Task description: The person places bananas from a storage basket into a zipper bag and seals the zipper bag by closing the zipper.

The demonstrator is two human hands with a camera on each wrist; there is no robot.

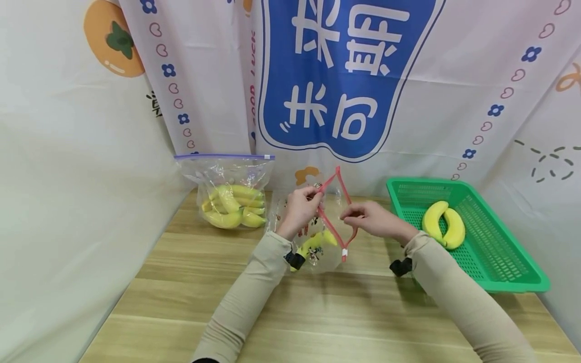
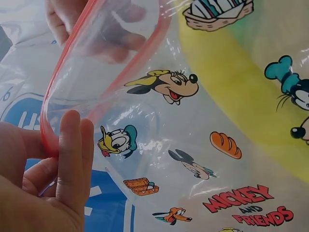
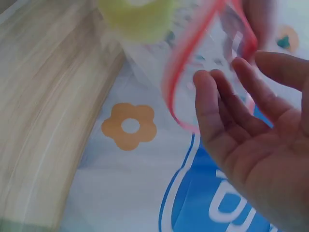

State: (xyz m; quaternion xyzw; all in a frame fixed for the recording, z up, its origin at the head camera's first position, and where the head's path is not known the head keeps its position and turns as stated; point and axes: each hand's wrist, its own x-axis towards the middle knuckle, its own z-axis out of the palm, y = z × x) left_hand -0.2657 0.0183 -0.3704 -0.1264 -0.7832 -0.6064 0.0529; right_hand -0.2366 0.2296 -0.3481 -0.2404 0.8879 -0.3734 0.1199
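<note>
A clear zip bag [image 1: 327,263] with a red zip rim and cartoon prints stands on the table, its mouth spread into a diamond. One yellow banana [image 1: 330,237] shows through its wall. My left hand [image 1: 299,207] pinches the left side of the red rim [image 2: 48,113] between thumb and fingers. By the opposite side of that rim is my right hand [image 1: 373,219]; in the right wrist view its fingers [image 3: 207,96] are loosely bent, the thumb apart, with nothing visibly gripped. Whether its fingertips touch the bag cannot be told.
To the left, a purple-topped zip bag [image 1: 213,176] holding several bananas [image 1: 227,219] leans against the printed curtain [image 1: 218,121]. At the right stands a green basket [image 1: 513,242] with two bananas [image 1: 455,229] in it. All rest on a wooden table [image 1: 317,322].
</note>
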